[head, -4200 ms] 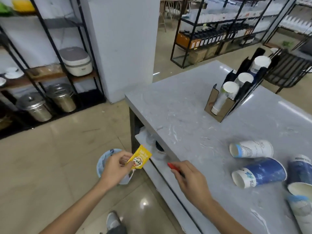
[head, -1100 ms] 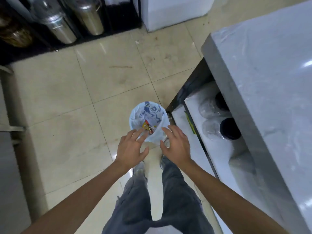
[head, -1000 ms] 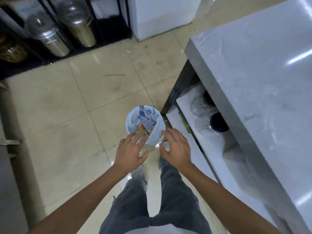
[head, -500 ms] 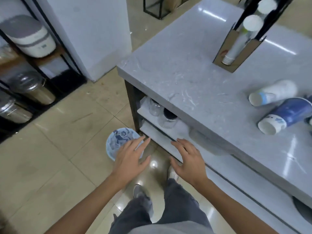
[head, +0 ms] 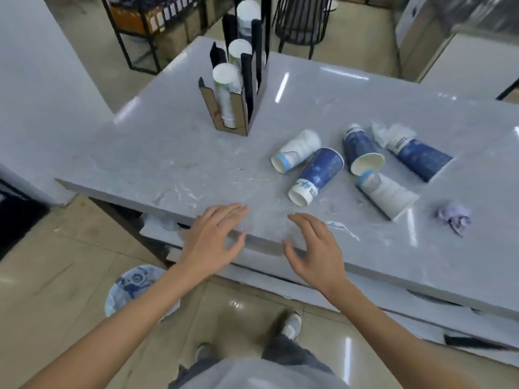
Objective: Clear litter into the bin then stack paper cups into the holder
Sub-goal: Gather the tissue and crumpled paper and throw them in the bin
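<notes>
Two empty, spread hands, left hand (head: 213, 240) and right hand (head: 316, 252), hover at the tabletop's (head: 168, 153) near edge; litter remains, so a crumpled wad (head: 453, 217) by the right edge probably needs pinching next.

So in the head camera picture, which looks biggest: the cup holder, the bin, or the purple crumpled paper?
1. The cup holder looks biggest.
2. The bin, though the left arm hides part of it, and it sits nearer the camera, so its place is unsure.
3. The purple crumpled paper looks clearly smallest.
</notes>
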The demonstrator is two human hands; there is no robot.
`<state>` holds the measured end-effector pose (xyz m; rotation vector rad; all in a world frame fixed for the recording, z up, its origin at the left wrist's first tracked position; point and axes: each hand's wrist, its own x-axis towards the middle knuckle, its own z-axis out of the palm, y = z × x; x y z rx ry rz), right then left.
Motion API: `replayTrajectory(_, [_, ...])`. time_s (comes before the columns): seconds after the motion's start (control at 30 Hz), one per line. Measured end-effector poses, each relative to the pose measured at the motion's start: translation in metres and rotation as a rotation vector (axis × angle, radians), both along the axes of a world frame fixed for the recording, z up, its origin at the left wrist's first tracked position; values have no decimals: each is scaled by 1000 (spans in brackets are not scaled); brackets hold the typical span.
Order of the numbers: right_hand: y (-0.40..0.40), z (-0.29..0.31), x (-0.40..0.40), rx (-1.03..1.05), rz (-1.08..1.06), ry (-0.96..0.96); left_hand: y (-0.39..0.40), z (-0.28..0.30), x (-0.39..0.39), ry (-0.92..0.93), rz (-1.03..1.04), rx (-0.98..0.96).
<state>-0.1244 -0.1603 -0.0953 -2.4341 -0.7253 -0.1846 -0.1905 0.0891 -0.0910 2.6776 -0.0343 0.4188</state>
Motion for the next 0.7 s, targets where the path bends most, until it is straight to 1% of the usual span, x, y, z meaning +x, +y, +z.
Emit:
replayTrajectory(0.2, [-71,15,46,32,-149,-49,-71,27,87,-76,-172,8])
replayTrajectory(0.3, [-106,17,65,57,-218,-66,-101,32,133,-131,-246,-23])
replayTrajectory(0.4, [-142,19,83,84,-331,-65,-131,38,181,-181,-322,-57])
replayTrajectory(0.57, [-203,20,118,57,-454,-70,-180,56,263,-170,-400,-36])
replayTrajectory(0.7, [-252,10,147,13,-554,-49,-212,68,331,-96,-427,-50])
